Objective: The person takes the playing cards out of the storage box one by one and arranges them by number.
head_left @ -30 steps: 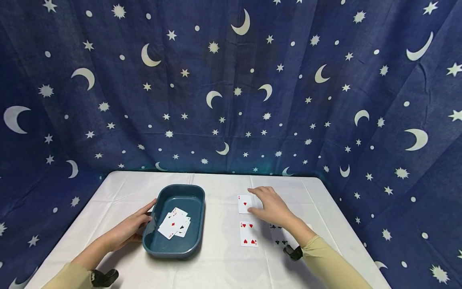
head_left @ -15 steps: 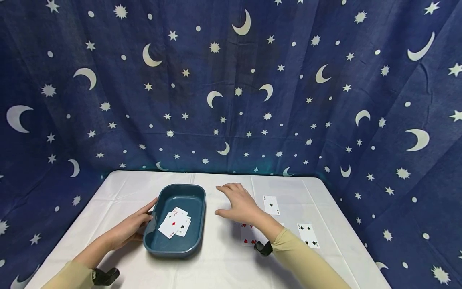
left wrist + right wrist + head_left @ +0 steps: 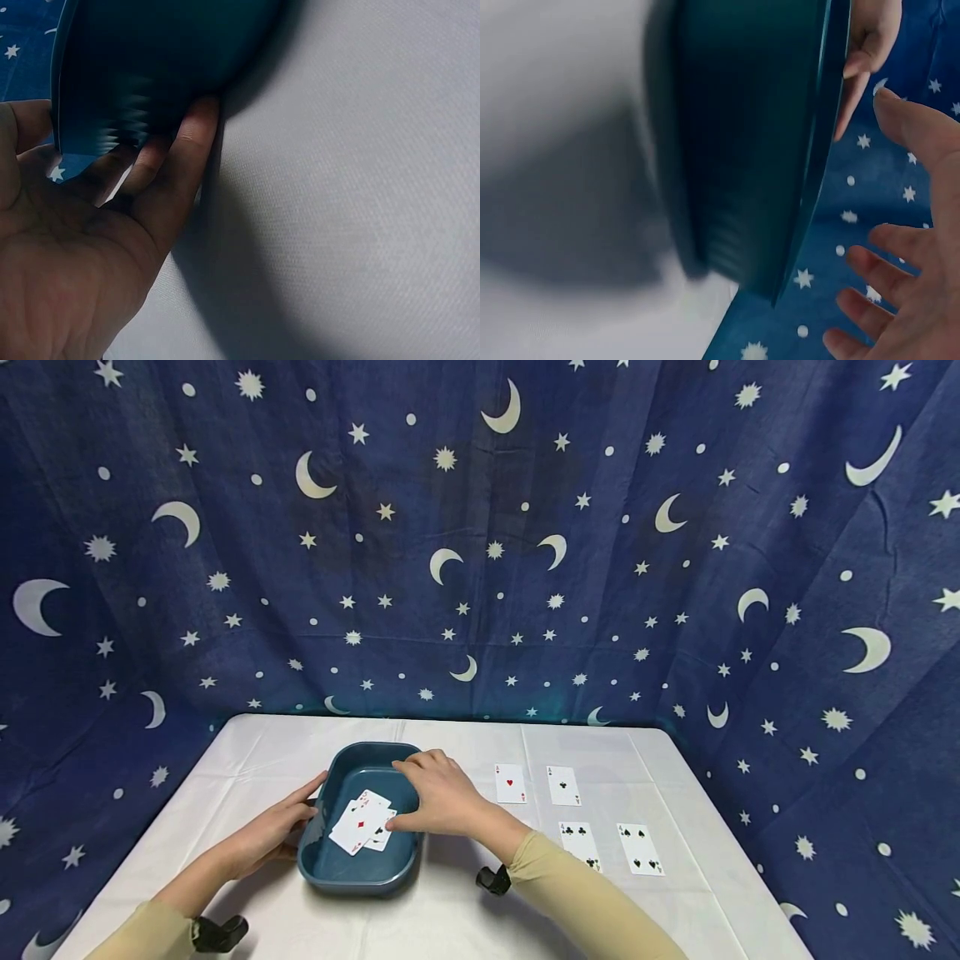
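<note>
A blue-green rectangular dish (image 3: 318,878) stands on the left of the table with several playing cards inside, an ace of diamonds (image 3: 358,828) on top. My left hand (image 3: 266,839) holds the dish's left wall; in the left wrist view its fingertips lie against the outer wall, with another digit at the rim. My right hand (image 3: 442,797) hovers over the dish's right rim, fingers spread and bent, thumb tip beside the cards. Nothing shows between its fingers in the right wrist view.
To the right lie an ace of hearts (image 3: 510,783), an ace of clubs (image 3: 563,786), a four of clubs (image 3: 577,839) and a four of spades (image 3: 640,850). White cloth (image 3: 465,918) covers the table. A starry blue curtain (image 3: 480,527) hangs behind.
My right hand has moved left from above the ace of hearts to over the dish. Its forearm now covers the four of hearts. The left hand has stayed at the dish.
</note>
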Demonstrator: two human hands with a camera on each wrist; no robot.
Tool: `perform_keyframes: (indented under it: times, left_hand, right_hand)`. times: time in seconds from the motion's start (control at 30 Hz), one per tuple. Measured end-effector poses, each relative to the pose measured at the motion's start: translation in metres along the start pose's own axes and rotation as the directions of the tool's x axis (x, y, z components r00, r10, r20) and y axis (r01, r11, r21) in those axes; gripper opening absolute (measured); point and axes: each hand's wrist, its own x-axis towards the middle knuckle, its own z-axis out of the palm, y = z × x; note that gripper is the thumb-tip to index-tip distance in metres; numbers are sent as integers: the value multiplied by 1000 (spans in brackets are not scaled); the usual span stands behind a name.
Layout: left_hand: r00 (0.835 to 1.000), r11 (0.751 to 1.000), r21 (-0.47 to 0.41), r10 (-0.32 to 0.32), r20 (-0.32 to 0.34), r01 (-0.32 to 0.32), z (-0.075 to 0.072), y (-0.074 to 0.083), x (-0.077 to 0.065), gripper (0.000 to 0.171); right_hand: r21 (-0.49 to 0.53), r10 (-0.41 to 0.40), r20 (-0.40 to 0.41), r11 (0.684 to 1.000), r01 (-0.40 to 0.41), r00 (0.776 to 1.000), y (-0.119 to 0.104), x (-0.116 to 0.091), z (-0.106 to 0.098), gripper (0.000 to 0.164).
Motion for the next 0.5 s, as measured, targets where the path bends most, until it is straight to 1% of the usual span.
perform_keyframes:
  times: [0.17, 0.27, 0.4, 0.5]
  left_hand:
    - [1000, 1000, -2, 1, -3, -1, 1, 0, 1, 68]
    - [1000, 1000, -8, 2, 1, -2, 1, 1, 0, 69]
    - [1000, 1000, -3, 1, 6, -1, 1, 1, 0, 69]
    - [1000, 1000, 1, 3, 12, -3, 1, 2, -1, 69]
  right_hand:
    - [-56, -7, 54, 998, 10, 999, -13, 12, 12, 89]
    - [-112, -1, 82, 994, 10, 997, -19, 18, 20, 89]
    - [-178, 23, 109, 984, -3, 994, -27, 25, 30, 90]
    - [-200, 49, 130, 980, -22, 990, -32, 30, 38, 89]
